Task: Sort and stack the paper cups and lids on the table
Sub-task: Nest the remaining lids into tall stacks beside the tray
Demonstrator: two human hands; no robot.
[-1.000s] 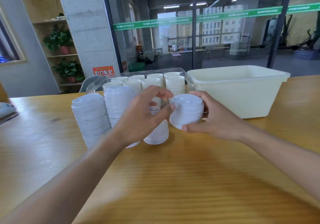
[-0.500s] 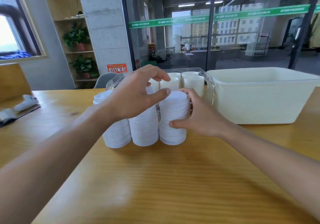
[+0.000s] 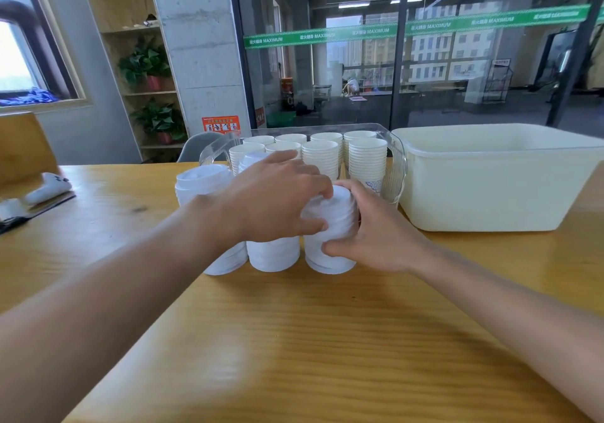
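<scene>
Three white stacks of lids now stand side by side at the centre of the frame, on the wooden desk (image 3: pixel 294 341). Only the head view is given. A second ago the right-hand lid stack (image 3: pixel 330 236) was lifted and tilted in the right hand; half a second ago it was already set upright beside the middle lid stack (image 3: pixel 273 254), and now it rests on the desk, just beside that neighbour, with both hands closed around it. The left hand (image 3: pixel 277 200) reaches over from the left and grasps the upper part, its fingers curled over the top rim and the thumb on the near side. The right hand (image 3: pixel 372 229) grips the lower part from the right, thumb in front, fingers wrapped behind. The left lid stack (image 3: pixel 204 187) stands further left, partly hidden by the left forearm.

Behind them, in the middle of the frame, the clear bin (image 3: pixel 400 174) holds the nested paper cups (image 3: pixel 366 157) in upright columns; the cream tub (image 3: pixel 490 177) sits at the right.

Judging from this, the lids are grouped and the hands seem to be squaring up the newest column; letting go looks like the step left.
</scene>
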